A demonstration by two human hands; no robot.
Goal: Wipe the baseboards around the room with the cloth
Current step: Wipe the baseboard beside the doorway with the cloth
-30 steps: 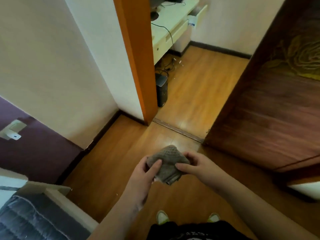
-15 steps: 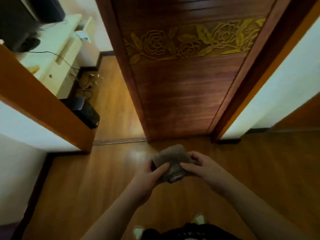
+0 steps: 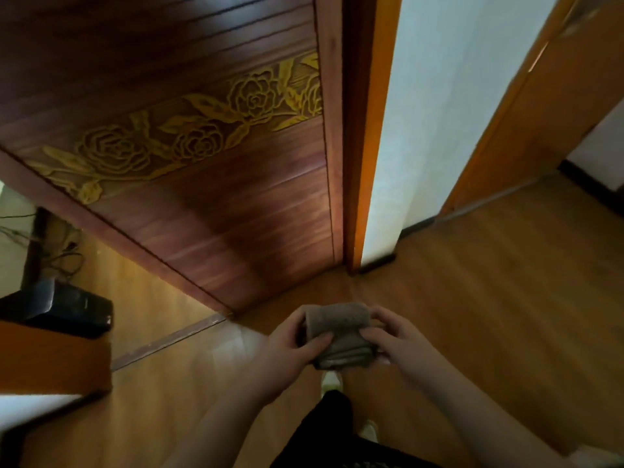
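A folded grey-brown cloth [image 3: 339, 332] is held in front of me above the wooden floor. My left hand [image 3: 287, 346] grips its left side, thumb across the top. My right hand [image 3: 398, 339] pinches its right side with thumb and fingers. A short dark baseboard [image 3: 378, 263] runs along the foot of the white wall strip ahead, right of the orange door frame. More dark baseboard [image 3: 417, 226] continues at the wall's corner, and another stretch [image 3: 587, 179] lies at the far right.
A dark carved wooden door [image 3: 202, 163] with gold roses stands open ahead. A black computer case [image 3: 64, 307] and cables sit on the floor at left beyond the threshold. An orange door frame [image 3: 366, 130] rises beside the white wall. A second doorway opens at right.
The view has swung right, from the left wall and doorway to the carved door and the white wall strip. Both hands have kept hold of the cloth and turned it flatter.
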